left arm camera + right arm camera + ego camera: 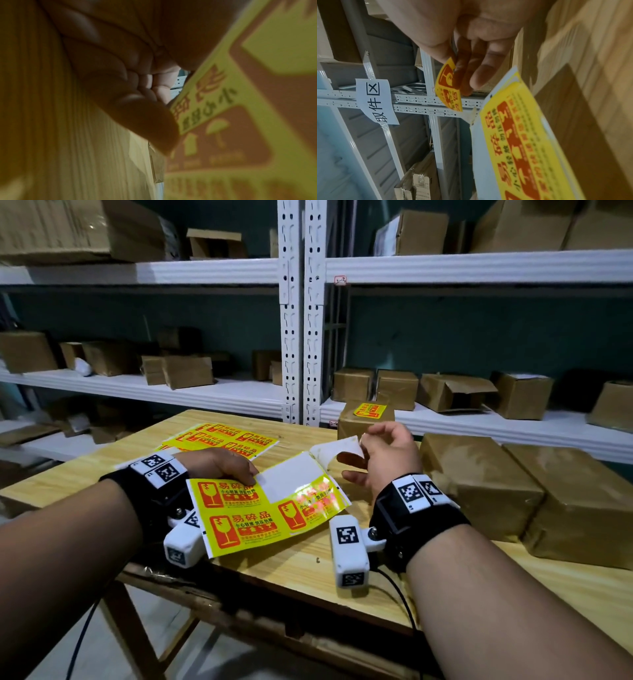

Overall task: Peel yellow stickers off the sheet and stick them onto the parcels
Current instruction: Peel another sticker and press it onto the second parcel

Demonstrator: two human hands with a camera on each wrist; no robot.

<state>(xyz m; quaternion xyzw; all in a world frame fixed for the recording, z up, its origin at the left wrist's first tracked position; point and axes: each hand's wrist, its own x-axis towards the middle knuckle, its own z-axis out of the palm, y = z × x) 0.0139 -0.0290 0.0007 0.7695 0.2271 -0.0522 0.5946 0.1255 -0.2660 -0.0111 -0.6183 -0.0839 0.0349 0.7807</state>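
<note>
left hand (120,75) fingertips: hidden behind sticker sheet (240,108) | sheet print: blurred

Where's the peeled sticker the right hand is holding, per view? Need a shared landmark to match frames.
Head: peeled sticker at centre, white back facing the camera, pinched by the right hand above the sticker sheet.
Left wrist: not in view; only the sheet and the left hand.
Right wrist: upper centre, printed side showing, at the fingertips.
Shared landmark: the sticker sheet.
</note>
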